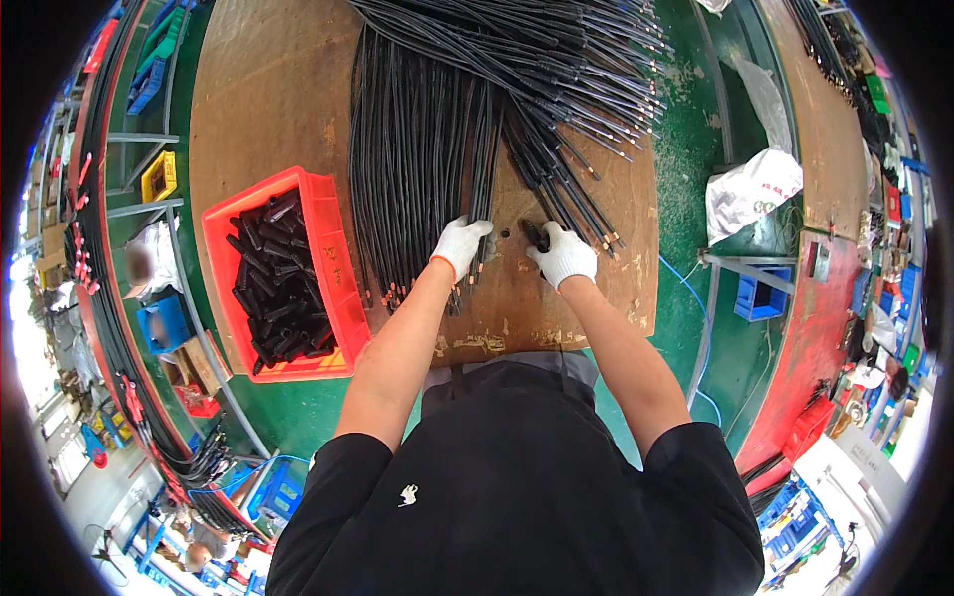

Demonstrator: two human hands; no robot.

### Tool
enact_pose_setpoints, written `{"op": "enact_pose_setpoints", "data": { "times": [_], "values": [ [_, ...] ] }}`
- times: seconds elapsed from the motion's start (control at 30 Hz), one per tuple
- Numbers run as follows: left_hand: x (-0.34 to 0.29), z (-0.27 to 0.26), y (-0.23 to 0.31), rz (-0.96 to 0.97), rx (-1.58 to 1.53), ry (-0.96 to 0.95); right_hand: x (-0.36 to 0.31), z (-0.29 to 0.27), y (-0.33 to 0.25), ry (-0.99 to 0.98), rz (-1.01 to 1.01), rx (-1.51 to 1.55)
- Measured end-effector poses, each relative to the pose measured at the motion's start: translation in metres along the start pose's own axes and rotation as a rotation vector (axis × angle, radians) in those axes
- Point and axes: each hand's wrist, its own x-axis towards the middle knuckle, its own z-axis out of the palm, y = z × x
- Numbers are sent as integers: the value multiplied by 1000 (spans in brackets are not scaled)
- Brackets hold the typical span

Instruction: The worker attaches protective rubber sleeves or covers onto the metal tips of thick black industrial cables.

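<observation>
Apparently partway: our right hand (566, 258) pinches 1 black sleeve (535, 238); left fingers (483, 228), can't tell; sleeved cables (545, 177) beyond fingers, loose sleeves (273, 263) remain leftward.

Both forearms (399, 343) reach over the near edge of the table (611, 310), slanting inward. The left hand (464, 247) and right hand (564, 258) sit near each other but apart, white-gloved (the left cuff is orange), fingers turned inward, the right thumb and fingers curled together.
</observation>
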Motion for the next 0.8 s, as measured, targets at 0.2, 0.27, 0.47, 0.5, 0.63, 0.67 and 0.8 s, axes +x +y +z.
{"op": "enact_pose_setpoints", "data": {
  "times": [0.2,0.27,0.47,0.5,0.63,0.67,0.8],
  "values": [
    [7,1,-5,-79,11,70,8,4,4,-20,-17,-88],
    [-17,26,22,-77,164,12,3,-5,14,-29,-85,22],
    [-20,27,24,-122,-66,-128,-26,-8,48,-219,-161,500],
    [-18,31,23,-105,-80,-120,-35,-8,55,-309,-132,573],
    [-20,42,20,-51,-137,-76,-64,-5,67,-443,-88,675],
    [-20,45,19,-37,-148,-47,-70,-5,68,-463,-83,693],
    [-20,54,20,-40,-136,-27,-87,-8,70,-490,-14,716]
  ]
}}
